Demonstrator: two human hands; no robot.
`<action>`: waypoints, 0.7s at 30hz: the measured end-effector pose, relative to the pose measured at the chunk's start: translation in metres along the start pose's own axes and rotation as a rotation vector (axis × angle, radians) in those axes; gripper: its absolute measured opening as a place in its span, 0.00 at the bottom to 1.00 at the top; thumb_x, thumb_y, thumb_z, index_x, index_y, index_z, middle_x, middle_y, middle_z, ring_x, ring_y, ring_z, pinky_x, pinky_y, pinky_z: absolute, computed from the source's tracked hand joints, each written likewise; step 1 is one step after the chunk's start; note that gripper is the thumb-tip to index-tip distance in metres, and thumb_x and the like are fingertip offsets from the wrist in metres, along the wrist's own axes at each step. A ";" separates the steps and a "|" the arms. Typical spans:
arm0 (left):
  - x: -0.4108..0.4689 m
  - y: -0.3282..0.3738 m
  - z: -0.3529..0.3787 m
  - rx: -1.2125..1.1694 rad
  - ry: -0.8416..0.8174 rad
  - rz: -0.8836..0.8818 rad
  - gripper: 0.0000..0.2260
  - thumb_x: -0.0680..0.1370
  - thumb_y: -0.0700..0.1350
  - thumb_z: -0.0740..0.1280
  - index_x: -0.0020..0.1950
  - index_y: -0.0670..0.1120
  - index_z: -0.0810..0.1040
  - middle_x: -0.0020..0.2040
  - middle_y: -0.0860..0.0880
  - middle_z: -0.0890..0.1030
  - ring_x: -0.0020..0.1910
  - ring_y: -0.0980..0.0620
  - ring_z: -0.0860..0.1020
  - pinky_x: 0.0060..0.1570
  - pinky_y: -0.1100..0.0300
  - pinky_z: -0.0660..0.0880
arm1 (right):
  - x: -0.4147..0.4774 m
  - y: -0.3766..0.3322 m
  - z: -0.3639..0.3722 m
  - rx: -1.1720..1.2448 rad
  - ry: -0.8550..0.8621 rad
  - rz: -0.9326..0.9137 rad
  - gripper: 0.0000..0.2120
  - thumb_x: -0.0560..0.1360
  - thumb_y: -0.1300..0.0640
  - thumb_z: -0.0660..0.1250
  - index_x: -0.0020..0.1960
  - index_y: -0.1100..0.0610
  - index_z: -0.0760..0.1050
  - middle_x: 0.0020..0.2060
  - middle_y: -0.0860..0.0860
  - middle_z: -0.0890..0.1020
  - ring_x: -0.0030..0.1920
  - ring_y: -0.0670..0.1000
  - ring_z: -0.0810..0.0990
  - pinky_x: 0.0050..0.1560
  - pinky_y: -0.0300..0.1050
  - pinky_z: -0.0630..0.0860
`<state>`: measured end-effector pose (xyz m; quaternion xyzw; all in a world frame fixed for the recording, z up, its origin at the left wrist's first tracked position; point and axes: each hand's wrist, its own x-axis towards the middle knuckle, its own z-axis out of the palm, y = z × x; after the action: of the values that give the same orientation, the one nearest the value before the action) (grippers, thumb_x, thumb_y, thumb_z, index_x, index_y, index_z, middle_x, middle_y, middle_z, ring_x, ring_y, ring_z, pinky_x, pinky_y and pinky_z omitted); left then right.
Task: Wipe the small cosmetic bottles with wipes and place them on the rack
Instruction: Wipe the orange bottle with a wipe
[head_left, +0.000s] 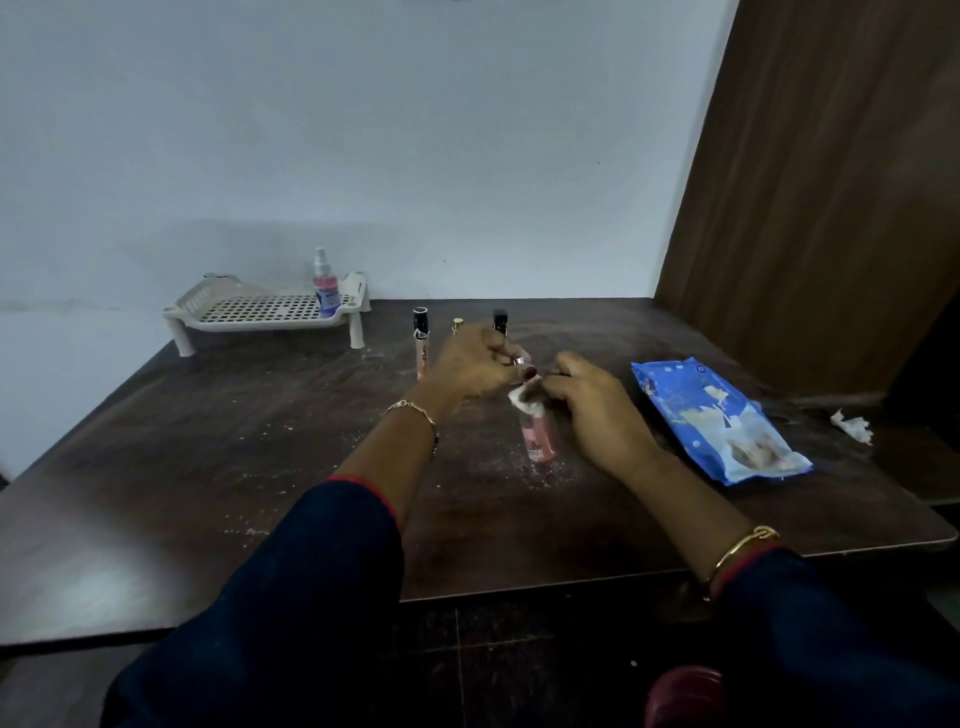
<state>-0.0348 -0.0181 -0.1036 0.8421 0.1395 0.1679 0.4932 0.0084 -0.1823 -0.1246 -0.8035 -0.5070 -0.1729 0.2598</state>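
Note:
A small pink bottle (539, 439) stands on the dark table, its top wrapped in a white wipe (522, 397). My left hand (470, 366) pinches the wipe at the bottle's top from the left. My right hand (597, 410) closes on the wipe and the bottle's upper part from the right. Behind my hands stand a slim black-capped tube (421, 340), a gold-capped bottle (457, 325) and another black-capped bottle (500, 321), the last two partly hidden. The white perforated rack (260, 309) sits at the back left with a pink spray bottle (325, 285) standing on it.
A blue pack of wipes (711, 421) lies to the right of my hands. A crumpled used wipe (852, 425) sits near the table's right edge. A brown wooden panel (831, 182) rises at the right. White crumbs dot the table (208, 467).

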 end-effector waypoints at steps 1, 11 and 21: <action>-0.001 -0.003 -0.003 -0.012 -0.001 -0.007 0.05 0.68 0.39 0.75 0.43 0.42 0.82 0.35 0.50 0.81 0.38 0.53 0.80 0.45 0.61 0.79 | 0.001 -0.002 0.004 0.036 0.006 0.000 0.06 0.69 0.63 0.69 0.45 0.57 0.82 0.41 0.52 0.76 0.41 0.52 0.76 0.39 0.45 0.73; -0.023 -0.022 -0.023 -0.204 -0.072 0.001 0.09 0.72 0.28 0.67 0.52 0.32 0.75 0.38 0.45 0.78 0.34 0.60 0.81 0.34 0.72 0.76 | -0.028 0.018 0.010 0.252 -0.149 0.134 0.14 0.67 0.69 0.70 0.40 0.49 0.84 0.39 0.48 0.82 0.41 0.45 0.81 0.44 0.44 0.78; -0.037 -0.025 -0.028 -0.336 -0.065 0.032 0.10 0.69 0.30 0.71 0.49 0.36 0.77 0.33 0.51 0.83 0.36 0.57 0.82 0.38 0.62 0.79 | -0.005 -0.016 0.026 0.348 0.152 0.189 0.05 0.66 0.61 0.75 0.36 0.54 0.79 0.38 0.45 0.81 0.40 0.42 0.80 0.43 0.41 0.79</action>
<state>-0.0820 0.0012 -0.1185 0.7548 0.0803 0.1693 0.6287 -0.0081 -0.1649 -0.1449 -0.7750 -0.4307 -0.1176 0.4473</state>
